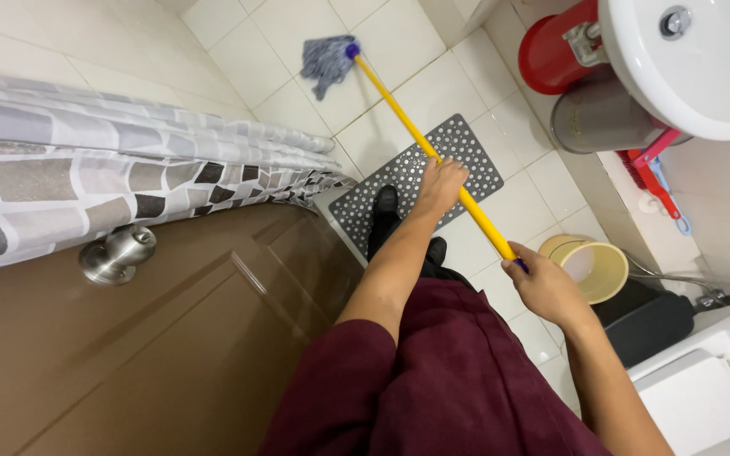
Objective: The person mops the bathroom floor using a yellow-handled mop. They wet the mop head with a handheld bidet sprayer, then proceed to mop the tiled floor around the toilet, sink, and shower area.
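Mop (329,61) on tiles, left hand (441,181), right hand (542,287) grasping handle (416,135), end hidden.

White square floor tiles (399,93) fill the upper middle of the frame, evenly lit. A grey perforated mat (475,160) lies at centre. At left, a brown door (145,338) with a silver knob (116,253), and above it a grey mosaic-patterned curtain (61,169). Upper right shows a white washbasin (703,76), with a red bucket (555,51) and grey bin (597,114) below. A yellow pail (593,266) sits right of centre.
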